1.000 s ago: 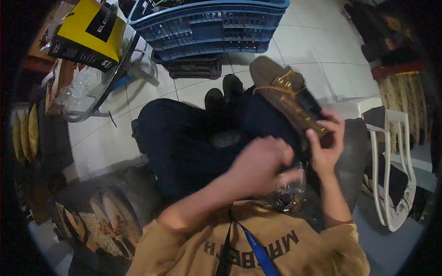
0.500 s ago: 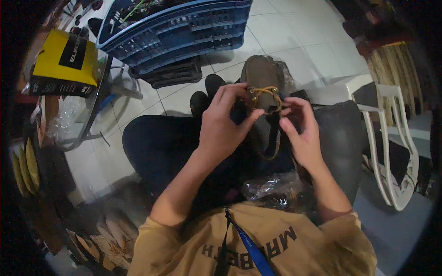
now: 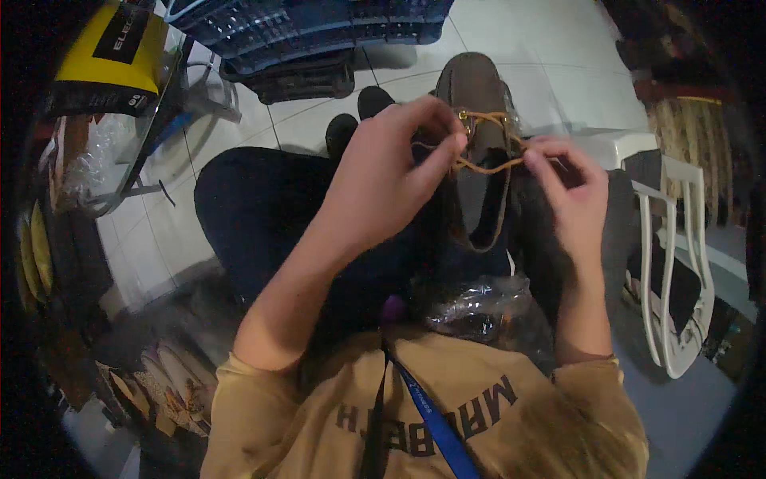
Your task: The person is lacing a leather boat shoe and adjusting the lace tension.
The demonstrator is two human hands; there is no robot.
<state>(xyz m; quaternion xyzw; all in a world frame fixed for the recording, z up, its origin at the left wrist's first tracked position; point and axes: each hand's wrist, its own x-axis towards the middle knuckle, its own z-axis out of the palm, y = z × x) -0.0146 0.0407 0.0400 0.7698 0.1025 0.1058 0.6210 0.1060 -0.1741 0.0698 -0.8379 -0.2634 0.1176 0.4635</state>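
A dark brown moccasin-style shoe (image 3: 471,84) rests over my lap, its toe pointing away from me and its opening toward me. A tan shoelace (image 3: 492,168) runs through gold-coloured eyelets and loops across the front of the shoe. My left hand (image 3: 399,160) pinches the lace at the left of the eyelets, thumb against fingertips. On the right, my right hand (image 3: 570,176) grips the lace's other side between thumb and fingers. The lace stretches between both hands above the shoe's opening.
A blue plastic crate (image 3: 319,32) stands on the tiled floor ahead, over a black crate (image 3: 299,77). A yellow and black box (image 3: 108,60) is at the far left. To my right is a white plastic chair (image 3: 670,263). Clear plastic wrapping (image 3: 487,307) lies on my lap.
My right hand has moved right and my hands are farther apart. The lace is now pulled out in a wider loop. The shoe appears higher in view.
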